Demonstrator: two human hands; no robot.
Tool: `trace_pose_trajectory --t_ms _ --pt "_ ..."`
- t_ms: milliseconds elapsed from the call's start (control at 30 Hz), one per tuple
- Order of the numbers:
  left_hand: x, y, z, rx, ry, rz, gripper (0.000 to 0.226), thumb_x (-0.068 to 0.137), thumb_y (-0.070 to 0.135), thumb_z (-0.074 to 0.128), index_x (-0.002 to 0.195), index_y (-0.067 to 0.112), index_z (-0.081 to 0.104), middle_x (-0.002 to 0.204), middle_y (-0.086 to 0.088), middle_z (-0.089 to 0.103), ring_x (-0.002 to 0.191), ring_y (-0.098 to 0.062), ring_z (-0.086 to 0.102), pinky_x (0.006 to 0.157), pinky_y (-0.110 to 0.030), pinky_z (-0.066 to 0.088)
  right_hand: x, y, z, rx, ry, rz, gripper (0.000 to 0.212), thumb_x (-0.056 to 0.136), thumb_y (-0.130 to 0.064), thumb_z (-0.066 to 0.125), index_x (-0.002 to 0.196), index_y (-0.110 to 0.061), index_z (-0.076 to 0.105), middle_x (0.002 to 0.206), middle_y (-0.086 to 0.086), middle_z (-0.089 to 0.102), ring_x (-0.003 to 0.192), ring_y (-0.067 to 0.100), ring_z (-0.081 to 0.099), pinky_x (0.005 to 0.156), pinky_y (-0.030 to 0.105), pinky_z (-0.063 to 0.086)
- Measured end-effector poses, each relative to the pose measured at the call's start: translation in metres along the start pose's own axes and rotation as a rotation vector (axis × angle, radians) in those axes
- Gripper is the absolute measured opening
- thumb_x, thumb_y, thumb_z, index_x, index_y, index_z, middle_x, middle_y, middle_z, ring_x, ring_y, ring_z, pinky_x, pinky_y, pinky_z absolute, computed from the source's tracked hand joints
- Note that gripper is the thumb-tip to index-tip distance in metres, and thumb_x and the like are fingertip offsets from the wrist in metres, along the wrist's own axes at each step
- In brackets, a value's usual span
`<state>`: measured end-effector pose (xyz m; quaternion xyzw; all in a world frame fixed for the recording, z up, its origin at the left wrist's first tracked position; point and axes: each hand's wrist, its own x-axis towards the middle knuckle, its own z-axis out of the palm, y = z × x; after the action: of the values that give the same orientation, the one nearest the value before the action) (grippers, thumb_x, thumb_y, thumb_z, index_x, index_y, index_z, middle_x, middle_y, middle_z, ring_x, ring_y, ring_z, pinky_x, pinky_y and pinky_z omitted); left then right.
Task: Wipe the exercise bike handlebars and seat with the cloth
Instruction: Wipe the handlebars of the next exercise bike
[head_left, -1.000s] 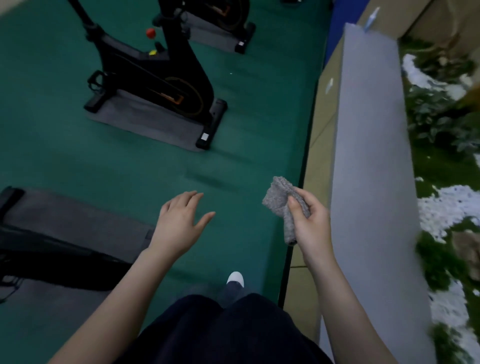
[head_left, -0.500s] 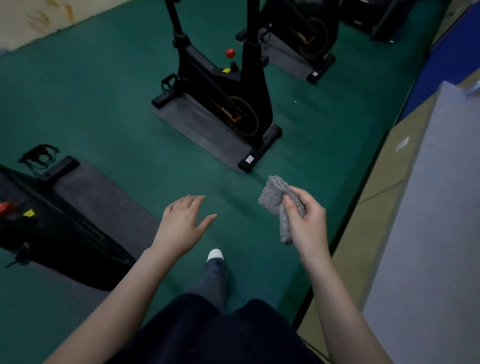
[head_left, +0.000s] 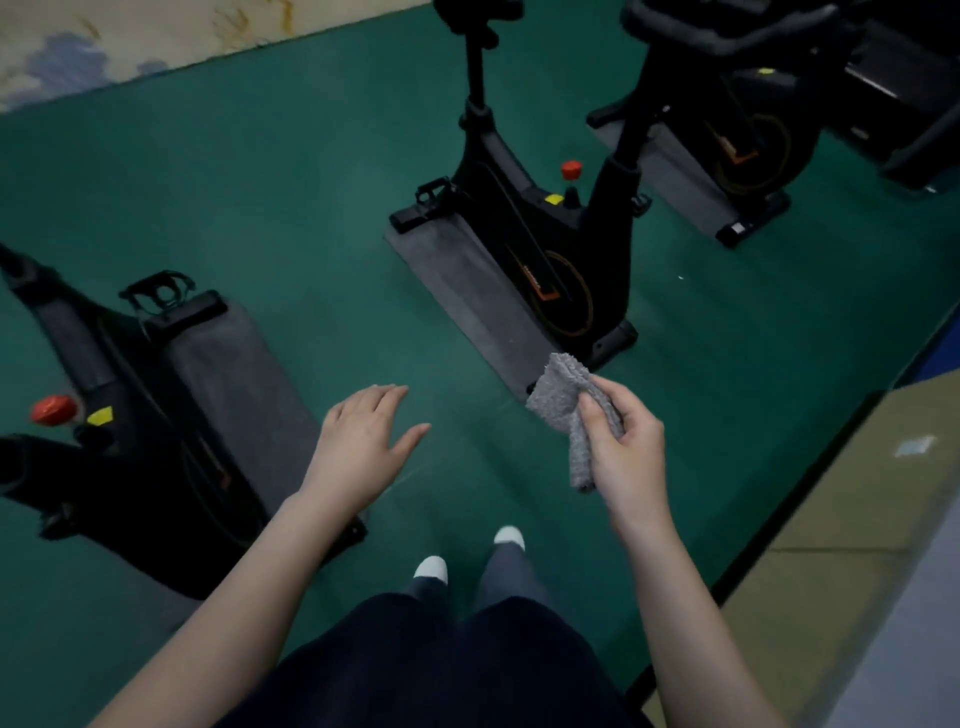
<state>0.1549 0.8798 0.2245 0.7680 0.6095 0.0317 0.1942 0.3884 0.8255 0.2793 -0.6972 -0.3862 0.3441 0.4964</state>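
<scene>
My right hand (head_left: 626, 447) grips a crumpled grey cloth (head_left: 569, 402), held in the air above the green floor. Palm down with fingers spread, my left hand (head_left: 358, 441) hovers empty beside it. A black exercise bike (head_left: 524, 228) with a red knob stands straight ahead on a grey mat (head_left: 457, 291); its seat and handlebars are cut off at the top edge. A second black bike (head_left: 119, 415) stands close on my left, its upper parts out of frame. Neither hand touches a bike.
A third bike (head_left: 727, 114) stands at the back right on its own mat. A tan and grey ledge (head_left: 852, 519) runs along my right side. My feet in white shoes (head_left: 431, 566) stand on the green floor (head_left: 260, 182) between the bikes.
The view has swung left, away from the ledge and toward the bikes, which now sit nearer and more central. Both hands keep their pose, the cloth still in my right.
</scene>
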Motion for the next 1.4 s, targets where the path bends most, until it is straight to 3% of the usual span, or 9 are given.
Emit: trace_pose_trajectory --t_ms 100,200,300,467,600,767,867,1067,1400 --pt "0.021 -0.006 -0.005 -0.020 0.022 -0.107 0.058 0.094 0.050 0.047 0.141 0.016 0.042 0.144 -0.001 0.045 0.135 -0.020 0.037 0.112 -0.038 0.027 0.044 -0.008 0.016 0.014 -0.098 -0.021 0.021 0.093 -0.006 0.056 0.103 -0.023 0.065 0.098 -0.008 0.069 0.089 -0.002 0.064 0.080 0.012 0.048" --pt "0.045 -0.009 -0.010 -0.044 0.067 -0.218 0.058 0.094 0.049 0.048 0.141 0.015 0.042 0.145 -0.002 0.045 0.136 -0.020 0.037 0.112 -0.039 0.027 0.091 -0.015 0.029 0.006 -0.200 -0.047 0.023 0.093 -0.006 0.056 0.102 -0.025 0.065 0.099 -0.008 0.069 0.093 0.003 0.065 0.085 0.018 0.050" --pt "0.074 -0.004 -0.017 -0.070 0.127 -0.322 0.059 0.094 0.048 0.049 0.141 0.014 0.042 0.145 -0.004 0.044 0.136 -0.021 0.037 0.113 -0.040 0.028 0.144 -0.024 0.038 -0.022 -0.300 -0.080 0.022 0.093 -0.005 0.055 0.108 -0.016 0.066 0.102 0.000 0.070 0.098 0.013 0.065 0.089 0.026 0.050" --pt "0.115 0.013 -0.023 -0.106 0.209 -0.460 0.058 0.094 0.048 0.049 0.142 0.015 0.042 0.148 -0.003 0.040 0.138 -0.021 0.033 0.113 -0.039 0.023 0.222 -0.044 0.054 -0.023 -0.419 -0.134 0.021 0.094 -0.005 0.055 0.104 -0.020 0.064 0.102 -0.001 0.068 0.097 0.011 0.064 0.088 0.020 0.049" --pt "0.128 0.015 -0.026 -0.119 0.246 -0.580 0.057 0.094 0.047 0.049 0.141 0.014 0.044 0.148 -0.004 0.039 0.139 -0.022 0.031 0.113 -0.039 0.023 0.259 -0.056 0.078 -0.051 -0.529 -0.136 0.020 0.094 -0.006 0.054 0.105 -0.018 0.065 0.104 0.003 0.069 0.101 0.017 0.064 0.093 0.034 0.050" --pt "0.136 -0.001 -0.034 -0.140 0.283 -0.729 0.056 0.094 0.046 0.050 0.140 0.014 0.045 0.147 -0.004 0.040 0.139 -0.020 0.032 0.112 -0.036 0.023 0.284 -0.069 0.125 -0.098 -0.686 -0.197 0.020 0.093 -0.005 0.056 0.107 -0.013 0.067 0.103 0.003 0.070 0.101 0.017 0.065 0.095 0.038 0.050" --pt "0.141 -0.018 -0.040 -0.157 0.307 -0.806 0.056 0.094 0.046 0.051 0.140 0.015 0.045 0.148 -0.003 0.040 0.139 -0.020 0.032 0.112 -0.036 0.021 0.296 -0.079 0.164 -0.111 -0.768 -0.232 0.019 0.092 -0.004 0.057 0.107 -0.011 0.067 0.101 0.001 0.069 0.100 0.016 0.064 0.093 0.033 0.050" --pt "0.172 -0.078 -0.062 -0.189 0.329 -0.892 0.058 0.095 0.047 0.046 0.143 0.016 0.040 0.148 -0.001 0.040 0.138 -0.019 0.033 0.113 -0.036 0.023 0.316 -0.107 0.254 -0.079 -0.865 -0.301 0.022 0.092 -0.007 0.058 0.099 -0.026 0.066 0.095 -0.017 0.068 0.091 0.001 0.064 0.084 0.017 0.047" --pt "0.214 -0.164 -0.102 -0.220 0.389 -0.983 0.057 0.096 0.046 0.047 0.144 0.015 0.039 0.146 0.000 0.042 0.138 -0.017 0.033 0.113 -0.034 0.022 0.329 -0.144 0.385 -0.122 -1.023 -0.311 0.020 0.093 -0.008 0.057 0.103 -0.023 0.067 0.099 -0.012 0.069 0.096 0.006 0.064 0.085 0.021 0.049"
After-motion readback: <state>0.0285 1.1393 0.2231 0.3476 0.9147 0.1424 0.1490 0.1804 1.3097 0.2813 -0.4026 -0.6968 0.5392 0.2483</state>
